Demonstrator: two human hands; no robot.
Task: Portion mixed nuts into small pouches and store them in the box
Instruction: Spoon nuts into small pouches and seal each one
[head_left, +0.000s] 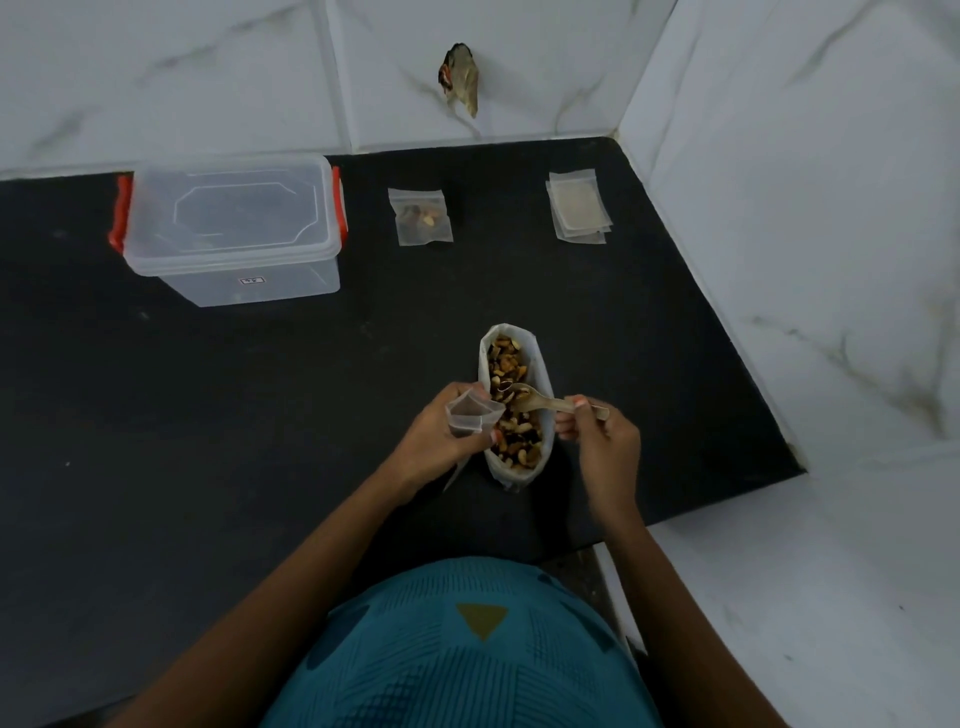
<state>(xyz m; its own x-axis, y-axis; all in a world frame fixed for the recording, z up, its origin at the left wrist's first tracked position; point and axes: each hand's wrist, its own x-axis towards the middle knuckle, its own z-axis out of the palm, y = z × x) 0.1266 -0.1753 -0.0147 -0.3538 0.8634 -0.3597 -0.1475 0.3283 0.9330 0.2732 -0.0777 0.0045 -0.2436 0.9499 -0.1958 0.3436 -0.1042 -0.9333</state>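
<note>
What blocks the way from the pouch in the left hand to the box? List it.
Nothing lies on the dark counter between the pouch in the left hand and the box. The box's lid is on, though, so it covers the opening and would have to come off first.

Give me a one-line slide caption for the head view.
Right hand holds a spoon over the open bag of mixed nuts; left hand grips a small pouch beside it.

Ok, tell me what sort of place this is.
Probably a home kitchen corner: a black stone counter, marble-look tiled walls meeting behind it, a clear lidded storage box and an open bag of mixed nuts.
</note>
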